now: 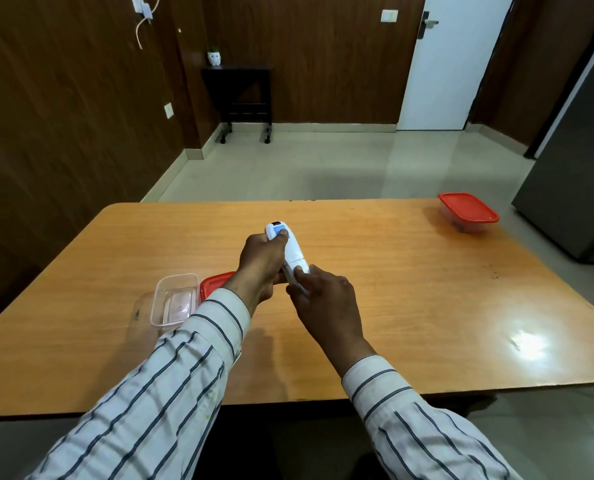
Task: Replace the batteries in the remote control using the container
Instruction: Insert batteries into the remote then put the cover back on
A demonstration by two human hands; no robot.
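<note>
A white remote control (290, 249) is held above the middle of the wooden table (410, 289), its back facing up. My left hand (261, 268) grips its upper body, thumb near the top end. My right hand (323, 299) touches the remote's near end with thumb and fingertips, at the battery cover. An open clear plastic container (176, 299) lies on the table to the left, and its red lid (216, 284) lies beside it, partly hidden by my left wrist. No batteries are visible.
A second clear container with a red lid (468, 211) on it stands at the table's far right corner. A grey cabinet (572, 168) stands right of the table. A small dark side table (242, 95) and a white door (451, 60) are at the far wall.
</note>
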